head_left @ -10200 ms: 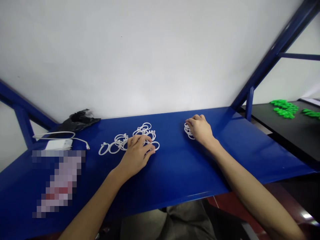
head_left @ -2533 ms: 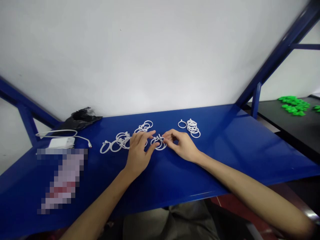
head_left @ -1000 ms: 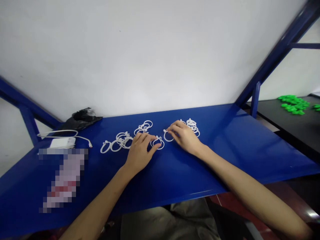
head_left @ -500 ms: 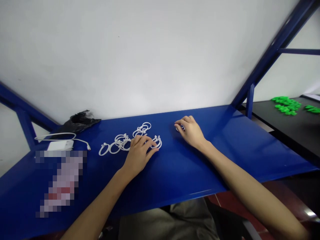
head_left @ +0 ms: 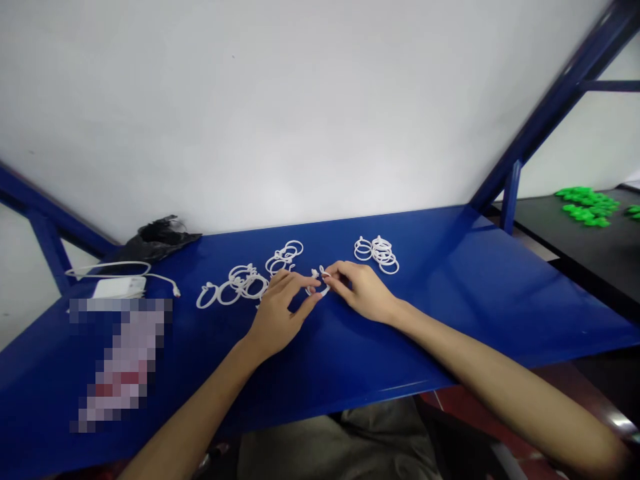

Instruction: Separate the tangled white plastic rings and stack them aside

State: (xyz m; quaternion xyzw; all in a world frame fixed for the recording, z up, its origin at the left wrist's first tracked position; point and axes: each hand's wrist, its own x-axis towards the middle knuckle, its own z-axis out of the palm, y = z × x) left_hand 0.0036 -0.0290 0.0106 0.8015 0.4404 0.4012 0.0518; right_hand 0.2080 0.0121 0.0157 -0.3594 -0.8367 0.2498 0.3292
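White rings (head_left: 326,291) are showing beside the right hand (head_left: 367,291), which is pinching one; the left hand (head_left: 277,313) is curling opposite, grip indeterminable. Another cluster (head_left: 384,255) is lying at two o'clock, a tangled pile (head_left: 243,285) at nine; overlapping tabs could be snagging, dragging neighbours.

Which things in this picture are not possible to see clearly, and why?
In the head view:
- White rings between the hands: partly hidden by the left hand and right hand.
- Pinkish item: blurred by mosaic.
- Rightmost green pieces: cut off by the right edge.
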